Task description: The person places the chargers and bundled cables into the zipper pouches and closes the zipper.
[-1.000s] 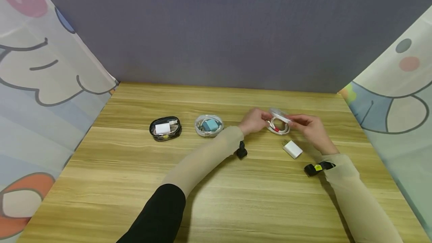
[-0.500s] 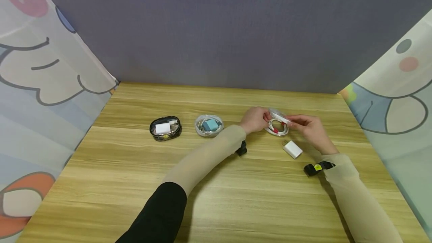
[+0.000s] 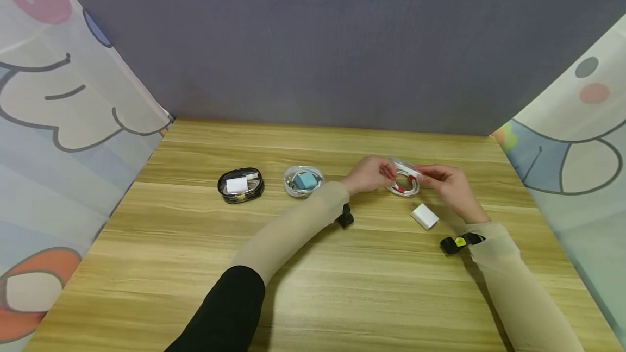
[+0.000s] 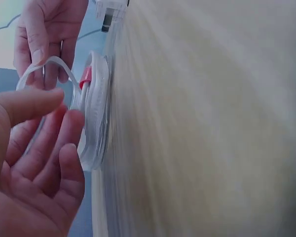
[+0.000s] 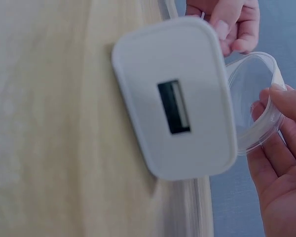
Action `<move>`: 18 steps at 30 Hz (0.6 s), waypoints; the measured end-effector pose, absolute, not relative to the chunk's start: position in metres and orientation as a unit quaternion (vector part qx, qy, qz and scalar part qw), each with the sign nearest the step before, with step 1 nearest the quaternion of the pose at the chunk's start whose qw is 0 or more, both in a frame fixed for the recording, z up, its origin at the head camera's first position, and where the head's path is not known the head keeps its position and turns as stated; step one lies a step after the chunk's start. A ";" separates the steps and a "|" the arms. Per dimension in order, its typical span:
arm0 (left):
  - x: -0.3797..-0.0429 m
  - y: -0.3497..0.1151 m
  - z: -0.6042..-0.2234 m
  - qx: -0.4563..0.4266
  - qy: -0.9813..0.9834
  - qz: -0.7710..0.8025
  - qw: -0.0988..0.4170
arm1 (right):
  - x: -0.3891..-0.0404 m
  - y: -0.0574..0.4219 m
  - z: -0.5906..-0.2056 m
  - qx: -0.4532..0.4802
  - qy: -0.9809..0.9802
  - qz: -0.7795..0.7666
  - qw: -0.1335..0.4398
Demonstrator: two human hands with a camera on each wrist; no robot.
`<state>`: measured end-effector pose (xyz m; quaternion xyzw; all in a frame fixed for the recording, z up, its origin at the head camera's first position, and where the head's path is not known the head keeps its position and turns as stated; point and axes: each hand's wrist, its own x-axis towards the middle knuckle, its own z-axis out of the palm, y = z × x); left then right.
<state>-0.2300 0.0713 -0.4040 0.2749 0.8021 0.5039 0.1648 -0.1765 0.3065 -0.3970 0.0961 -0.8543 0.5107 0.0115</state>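
A white cable coil point(image 3: 404, 193) with red ties lies in a clear plastic case point(image 4: 101, 123) whose lid stands raised. My right hand point(image 3: 444, 182) pinches the lid's rim point(image 5: 272, 79) between thumb and fingers. Just left of the coil is my left hand point(image 3: 373, 174); its thumb and fingers are loosely bent. In the left wrist view, nothing shows between them, and they partly cover the lid. A white charger plug point(image 3: 424, 216) lies on the table in front of the case; it looms large in the right wrist view.
To the left, a second clear case point(image 3: 303, 181) holds a blue charger and a cable. Farther left sits a black-rimmed case point(image 3: 240, 185) with a white charger and cable. A grey panel point(image 3: 332, 42) stands behind the wooden table point(image 3: 342, 292).
The coil shifted a little left, then back right. My left hand has drawn slightly left, its fingers loosening beside the case. My right hand stays at the lid; the charger plug has not moved.
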 end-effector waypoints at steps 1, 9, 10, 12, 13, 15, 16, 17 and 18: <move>-0.230 0.072 -0.405 0.285 0.795 0.508 0.170 | -0.177 0.307 -0.397 0.098 -0.853 0.512 0.013; -0.215 0.086 -0.402 0.380 0.731 0.504 0.259 | -0.176 0.306 -0.396 0.094 -0.854 0.511 0.025; -0.213 0.088 -0.401 0.391 0.728 0.496 0.266 | -0.175 0.306 -0.396 0.093 -0.854 0.511 0.027; -0.209 0.093 -0.400 0.411 0.726 0.478 0.276 | -0.176 0.306 -0.396 0.093 -0.853 0.513 0.029; -0.207 0.095 -0.400 0.417 0.725 0.471 0.281 | -0.176 0.306 -0.396 0.094 -0.853 0.513 0.029; -0.205 0.098 -0.399 0.427 0.724 0.459 0.288 | -0.175 0.305 -0.395 0.097 -0.851 0.515 0.030; -0.204 0.100 -0.400 0.429 0.725 0.455 0.289 | -0.175 0.305 -0.394 0.099 -0.850 0.516 0.029; -0.203 0.101 -0.400 0.431 0.725 0.452 0.290 | -0.175 0.305 -0.393 0.100 -0.850 0.516 0.028; -0.203 0.102 -0.401 0.434 0.725 0.451 0.289 | -0.174 0.305 -0.392 0.100 -0.850 0.517 0.027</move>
